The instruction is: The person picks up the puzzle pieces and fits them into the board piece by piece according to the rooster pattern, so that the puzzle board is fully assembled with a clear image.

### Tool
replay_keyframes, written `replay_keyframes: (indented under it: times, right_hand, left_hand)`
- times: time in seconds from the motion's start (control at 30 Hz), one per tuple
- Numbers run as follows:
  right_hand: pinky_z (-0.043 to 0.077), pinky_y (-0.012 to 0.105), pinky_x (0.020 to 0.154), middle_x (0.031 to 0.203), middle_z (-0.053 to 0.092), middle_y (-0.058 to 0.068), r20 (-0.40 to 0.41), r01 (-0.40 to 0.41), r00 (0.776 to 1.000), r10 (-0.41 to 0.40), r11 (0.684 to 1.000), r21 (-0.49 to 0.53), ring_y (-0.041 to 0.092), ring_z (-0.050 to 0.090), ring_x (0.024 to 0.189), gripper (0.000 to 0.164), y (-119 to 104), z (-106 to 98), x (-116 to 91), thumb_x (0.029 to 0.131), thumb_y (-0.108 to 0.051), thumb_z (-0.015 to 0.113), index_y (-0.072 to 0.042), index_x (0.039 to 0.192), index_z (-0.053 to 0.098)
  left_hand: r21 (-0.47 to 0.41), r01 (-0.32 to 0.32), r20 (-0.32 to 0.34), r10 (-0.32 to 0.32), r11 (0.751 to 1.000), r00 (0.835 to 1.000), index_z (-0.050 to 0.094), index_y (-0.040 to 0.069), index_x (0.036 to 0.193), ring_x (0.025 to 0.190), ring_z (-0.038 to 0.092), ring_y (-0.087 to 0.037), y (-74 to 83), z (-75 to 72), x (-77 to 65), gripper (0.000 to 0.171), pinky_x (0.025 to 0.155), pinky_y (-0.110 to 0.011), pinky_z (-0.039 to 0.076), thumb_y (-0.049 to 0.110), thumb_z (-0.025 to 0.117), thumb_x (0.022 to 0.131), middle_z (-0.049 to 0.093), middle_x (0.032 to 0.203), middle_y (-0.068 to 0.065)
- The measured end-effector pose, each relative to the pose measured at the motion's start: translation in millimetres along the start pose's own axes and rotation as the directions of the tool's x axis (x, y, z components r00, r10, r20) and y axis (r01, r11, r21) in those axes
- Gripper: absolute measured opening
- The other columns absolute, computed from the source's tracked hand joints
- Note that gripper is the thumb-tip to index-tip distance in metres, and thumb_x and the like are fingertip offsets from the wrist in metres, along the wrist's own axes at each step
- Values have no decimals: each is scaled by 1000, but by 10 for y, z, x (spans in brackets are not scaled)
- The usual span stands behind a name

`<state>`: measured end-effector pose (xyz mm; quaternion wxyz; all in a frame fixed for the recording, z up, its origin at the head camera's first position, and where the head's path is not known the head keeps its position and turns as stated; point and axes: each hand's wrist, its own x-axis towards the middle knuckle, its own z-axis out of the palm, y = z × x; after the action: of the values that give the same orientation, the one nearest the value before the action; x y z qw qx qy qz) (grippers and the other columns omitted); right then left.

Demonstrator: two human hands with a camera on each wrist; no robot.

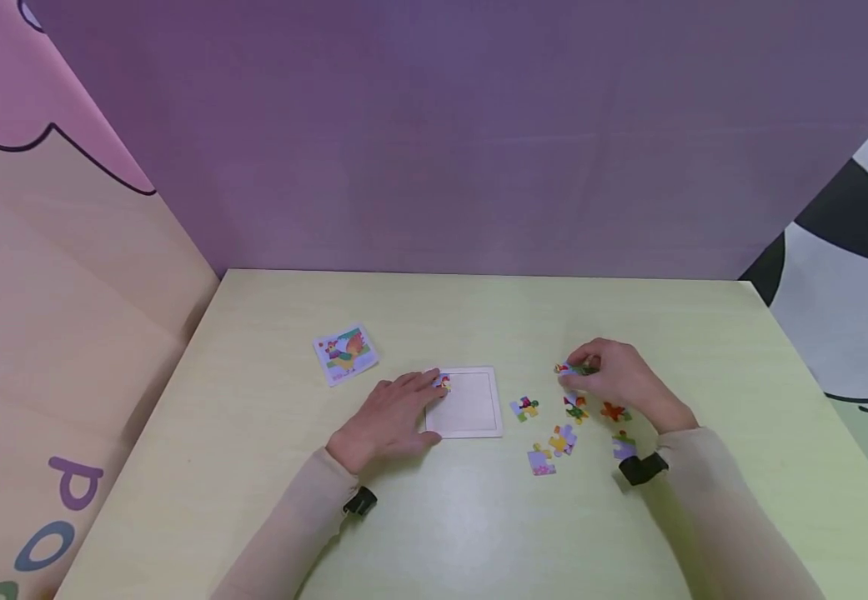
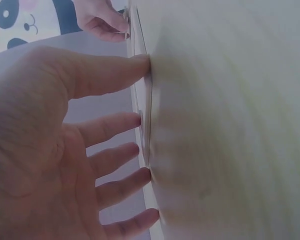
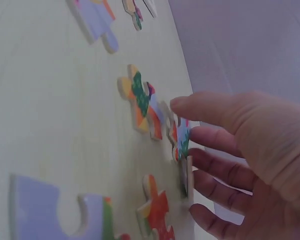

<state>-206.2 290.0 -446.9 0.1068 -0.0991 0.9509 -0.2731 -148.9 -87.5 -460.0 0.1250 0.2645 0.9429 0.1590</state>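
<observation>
My left hand (image 1: 396, 417) rests with spread fingers on the left side of a white puzzle tray (image 1: 471, 408); the thumb touches its near edge. One puzzle piece (image 1: 444, 383) shows at the tray's upper left corner, by the fingertips. To the right, my right hand (image 1: 617, 379) pinches a colourful puzzle piece (image 3: 181, 137) between thumb and index finger, low over the table. Another piece (image 3: 189, 175) is beside the other fingers, partly hidden. Near that hand lie a green and orange piece (image 1: 575, 407) and a red piece (image 1: 615, 411).
A square picture card (image 1: 346, 354) lies left of the tray. More loose pieces are between the tray and my right arm: one (image 1: 525, 408) beside the tray, a yellow and purple one (image 1: 563, 439), a lilac one (image 1: 542, 460). A purple wall (image 1: 479, 150) stands behind the table.
</observation>
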Motion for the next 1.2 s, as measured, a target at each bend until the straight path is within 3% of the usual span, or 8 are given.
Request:
replay_keyframes:
  times: [0.2, 0.5, 0.83, 1.2]
  right_hand:
    - [56, 39, 85, 116, 76, 14, -35, 48, 998, -47, 999, 16, 32, 70, 108, 39, -24, 14, -18, 97, -36, 79, -8, 123, 76]
    - [56, 58, 103, 126, 76, 13, -35, 75, 997, -72, 995, 71, 40, 68, 124, 41, -32, 30, -44, 98, -38, 78, -10, 127, 74]
    - [59, 32, 79, 113, 79, 7, -49, 119, 992, -115, 990, 81, 23, 75, 99, 33, -71, 82, -31, 95, -36, 82, -15, 119, 77]
    - [59, 29, 74, 112, 78, 3, -22, 159, 987, -158, 978, 136, 20, 73, 93, 24, -250, 146, 31, 93, -27, 84, -18, 114, 79]
  left_hand:
    - [-18, 8, 3, -8, 1000, 1000, 54, 19, 158, 159, 36, -33, 8, -15, -25, 66, 124, -57, 37, 38, 70, 97, 38, 173, -6]
    - [-35, -3, 18, 3, 999, 1000, 54, 19, 158, 160, 34, -32, 1, -33, -36, 66, 125, -58, 34, 39, 71, 98, 35, 174, -3]
    - [-37, 0, 31, 1, 999, 1000, 56, 17, 157, 159, 35, -32, 16, -24, -30, 65, 125, -57, 36, 37, 73, 97, 37, 173, -6]
    - [9, -6, 9, 6, 1000, 1000, 62, 11, 150, 149, 45, -31, 79, -83, -23, 61, 120, -52, 43, 30, 80, 94, 50, 163, -8]
